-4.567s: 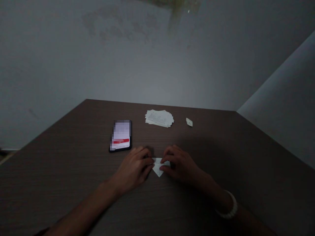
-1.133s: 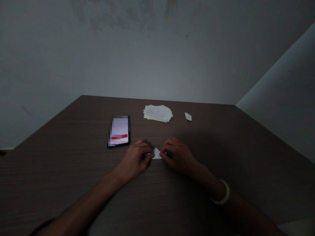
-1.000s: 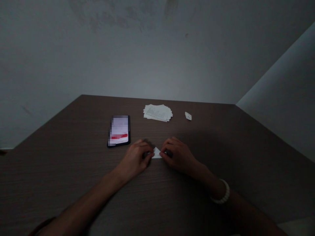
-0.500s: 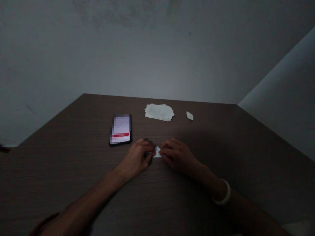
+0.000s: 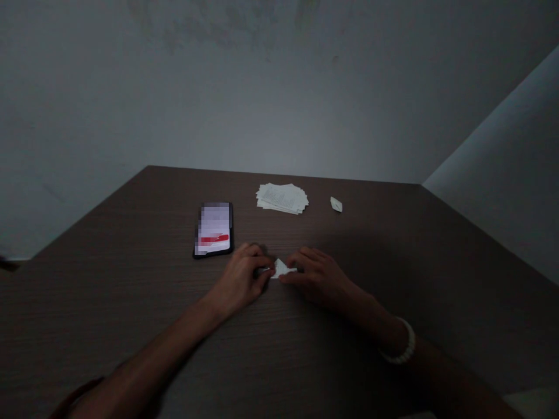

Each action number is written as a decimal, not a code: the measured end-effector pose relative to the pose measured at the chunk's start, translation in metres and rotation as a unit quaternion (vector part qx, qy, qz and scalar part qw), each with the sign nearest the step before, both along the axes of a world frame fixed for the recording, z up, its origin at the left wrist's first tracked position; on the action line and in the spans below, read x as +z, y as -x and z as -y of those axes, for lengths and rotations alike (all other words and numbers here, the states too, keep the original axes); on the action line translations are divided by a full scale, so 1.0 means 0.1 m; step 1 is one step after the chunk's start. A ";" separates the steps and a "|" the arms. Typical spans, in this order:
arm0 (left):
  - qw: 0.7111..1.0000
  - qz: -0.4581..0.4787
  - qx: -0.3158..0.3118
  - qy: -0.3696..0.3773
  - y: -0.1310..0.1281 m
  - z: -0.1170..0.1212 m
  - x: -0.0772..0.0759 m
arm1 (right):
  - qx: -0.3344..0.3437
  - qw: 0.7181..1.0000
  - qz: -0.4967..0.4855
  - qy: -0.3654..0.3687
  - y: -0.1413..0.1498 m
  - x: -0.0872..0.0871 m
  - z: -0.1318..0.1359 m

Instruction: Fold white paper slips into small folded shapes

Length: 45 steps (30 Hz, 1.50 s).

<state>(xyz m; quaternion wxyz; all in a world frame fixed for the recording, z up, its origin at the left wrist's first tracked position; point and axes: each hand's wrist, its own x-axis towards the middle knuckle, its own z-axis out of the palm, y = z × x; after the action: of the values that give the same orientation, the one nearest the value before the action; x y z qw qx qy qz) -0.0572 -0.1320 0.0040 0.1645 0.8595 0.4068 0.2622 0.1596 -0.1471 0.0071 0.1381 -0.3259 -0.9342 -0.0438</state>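
A small piece of white folded paper (image 5: pixel 280 268), with a peaked top and a straight lower edge, lies on the table between my hands. My left hand (image 5: pixel 244 272) is closed on its left end, thumb and index finger pinching it. From the right, my right hand (image 5: pixel 318 274) holds the same paper. Its thumb presses along the lower edge, and its curled fingers sit at the right tip, with part of the paper showing in the gap between. The fingertips partly hide both ends of the paper.
A phone (image 5: pixel 213 228) with a lit, blurred screen lies left of my hands. Farther back is a loose stack of printed paper pieces (image 5: pixel 282 198). A small folded paper piece (image 5: pixel 336 204) sits to its right. The brown table (image 5: pixel 131 244) meets a grey wall (image 5: pixel 271 105).
My right index finger has moved right and away from the thumb, so more of the folded paper's right side shows. My left hand keeps its pinch.
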 end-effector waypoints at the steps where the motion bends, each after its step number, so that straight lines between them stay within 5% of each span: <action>1: 1.000 -0.004 0.001 -0.001 0.00 0.00 0.00 | -0.002 1.000 0.001 0.004 0.00 0.01 0.00; 11: 1.000 -0.016 0.009 -0.011 0.03 0.00 -0.04 | -0.004 1.000 -0.007 0.007 -0.24 0.05 0.04; 19: 1.000 -0.004 -0.012 -0.006 0.02 0.01 -0.01 | -0.034 0.992 -0.117 0.029 -0.16 0.05 0.03; 27: 1.000 -0.017 -0.011 -0.011 0.02 0.02 0.00 | 0.011 0.998 -0.034 0.050 -0.05 0.07 0.06; 45: 0.996 -0.032 0.078 -0.001 -0.05 0.01 0.00 | 0.011 0.999 -0.025 0.040 -0.05 0.06 0.07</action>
<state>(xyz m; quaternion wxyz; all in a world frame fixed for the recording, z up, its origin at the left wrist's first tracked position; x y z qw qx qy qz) -0.0521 -0.1332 0.0037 0.1298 0.8329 0.4780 0.2468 0.1645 -0.1538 0.0133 0.1488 -0.3223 -0.9349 0.0033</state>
